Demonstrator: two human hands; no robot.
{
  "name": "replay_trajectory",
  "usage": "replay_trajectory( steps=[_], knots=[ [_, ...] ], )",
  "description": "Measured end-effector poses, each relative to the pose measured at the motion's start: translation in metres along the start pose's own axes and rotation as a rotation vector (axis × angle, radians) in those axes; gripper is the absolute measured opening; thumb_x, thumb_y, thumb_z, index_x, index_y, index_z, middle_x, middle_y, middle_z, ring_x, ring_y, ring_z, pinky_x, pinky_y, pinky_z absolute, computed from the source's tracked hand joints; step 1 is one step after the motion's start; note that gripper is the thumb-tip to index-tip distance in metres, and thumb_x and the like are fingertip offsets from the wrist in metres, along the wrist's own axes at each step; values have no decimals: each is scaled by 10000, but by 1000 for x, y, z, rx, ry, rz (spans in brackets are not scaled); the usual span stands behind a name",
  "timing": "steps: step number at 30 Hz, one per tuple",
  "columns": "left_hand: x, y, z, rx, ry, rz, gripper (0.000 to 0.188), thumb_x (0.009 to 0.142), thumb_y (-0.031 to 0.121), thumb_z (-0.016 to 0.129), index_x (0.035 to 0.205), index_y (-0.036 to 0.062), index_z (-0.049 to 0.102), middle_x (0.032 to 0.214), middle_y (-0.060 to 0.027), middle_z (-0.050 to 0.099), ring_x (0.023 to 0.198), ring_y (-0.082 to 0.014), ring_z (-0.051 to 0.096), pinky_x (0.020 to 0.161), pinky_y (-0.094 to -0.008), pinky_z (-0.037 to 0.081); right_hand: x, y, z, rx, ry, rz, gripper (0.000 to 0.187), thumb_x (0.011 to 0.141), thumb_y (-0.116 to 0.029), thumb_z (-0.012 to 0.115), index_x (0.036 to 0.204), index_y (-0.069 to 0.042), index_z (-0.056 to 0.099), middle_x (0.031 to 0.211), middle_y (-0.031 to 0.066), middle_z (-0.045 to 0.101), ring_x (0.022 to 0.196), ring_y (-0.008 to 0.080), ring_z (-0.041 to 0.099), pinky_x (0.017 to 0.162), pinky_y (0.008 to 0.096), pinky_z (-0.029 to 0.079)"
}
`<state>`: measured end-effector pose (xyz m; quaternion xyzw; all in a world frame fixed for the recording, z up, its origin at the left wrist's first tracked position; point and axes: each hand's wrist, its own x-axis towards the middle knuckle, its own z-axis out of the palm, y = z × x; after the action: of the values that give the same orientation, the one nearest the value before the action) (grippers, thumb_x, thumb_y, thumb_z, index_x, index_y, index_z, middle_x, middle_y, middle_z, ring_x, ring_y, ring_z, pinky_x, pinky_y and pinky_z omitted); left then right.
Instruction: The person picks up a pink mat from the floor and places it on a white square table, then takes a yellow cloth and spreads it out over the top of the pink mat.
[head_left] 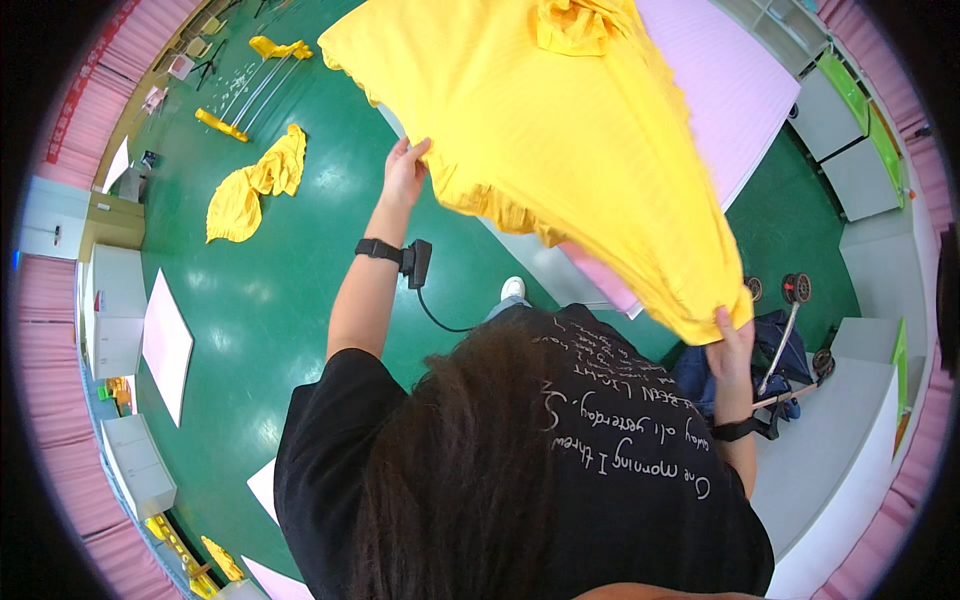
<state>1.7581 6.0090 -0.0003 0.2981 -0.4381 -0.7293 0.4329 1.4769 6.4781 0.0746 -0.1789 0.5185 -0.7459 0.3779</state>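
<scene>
A large yellow cloth (540, 130) with a gathered, ruffled edge is spread out ahead of me, partly over a pink-topped table (715, 85). My left hand (404, 172) pinches its near left edge between thumb and fingers. At the near right corner, my right hand (732, 350) grips the cloth, with the thumb on top. The fabric hangs stretched between the two hands, its ruffled hem sagging in the middle. A bunched fold of the same yellow lies on it near the top. The far edge of the cloth runs out of view.
On the green floor to the left lies a crumpled yellow cloth (262, 182), near a metal-tubed frame (262, 92) with yellow ends. A pink panel (168, 345) stands farther left. At right are a wheeled cart (785, 345), a white counter (835, 460) and cabinets (850, 175).
</scene>
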Motion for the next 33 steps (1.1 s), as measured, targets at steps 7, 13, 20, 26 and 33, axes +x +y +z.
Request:
replay_trajectory(
  steps=[7, 13, 20, 26, 33],
  knots=[
    [0, -84, -38, -425, 152, -507, 400, 914, 271, 480, 1200, -8, 480, 1157, -173, 571, 1074, -265, 558, 943, -399, 439, -18, 73, -23, 65, -16, 321, 459, 900, -42, 543, 1325, -5, 374, 1305, 109, 487, 1184, 229, 491, 1008, 379, 391],
    [1, -101, -20, -507, 49, -736, 486, 938, 397, 437, 1259, 32, 457, 1249, -152, 530, 1145, -269, 518, 968, -421, 417, -19, 53, -13, -4, 38, 296, 442, 889, -40, 565, 1298, 2, 403, 1277, 108, 514, 1159, 218, 513, 992, 359, 406],
    [-13, -94, -32, -152, 275, -219, 268, 928, 129, 492, 1139, -30, 536, 1105, -160, 608, 969, -276, 623, 855, -399, 516, -28, 83, -39, -13, 35, 229, 432, 886, -68, 587, 1281, -1, 424, 1250, 95, 533, 1131, 197, 527, 966, 337, 420],
    [-33, -114, -75, 452, 481, -312, 204, 851, 107, 569, 1026, 26, 505, 685, -30, 504, 525, -115, 450, 428, -264, 356, -23, 149, -55, -317, 28, 371, 385, 901, -124, 580, 1240, 19, 464, 1188, 90, 575, 1060, 179, 552, 938, 315, 420],
    [-54, -119, -55, 928, 353, 333, 260, 818, 56, 548, 1073, 31, 505, 813, -49, 527, 703, -165, 499, 632, -280, 452, -7, 164, -58, -421, -79, 326, 419, 885, -161, 610, 1238, 20, 477, 1176, 96, 585, 1056, 175, 554, 933, 316, 422]
  ],
)
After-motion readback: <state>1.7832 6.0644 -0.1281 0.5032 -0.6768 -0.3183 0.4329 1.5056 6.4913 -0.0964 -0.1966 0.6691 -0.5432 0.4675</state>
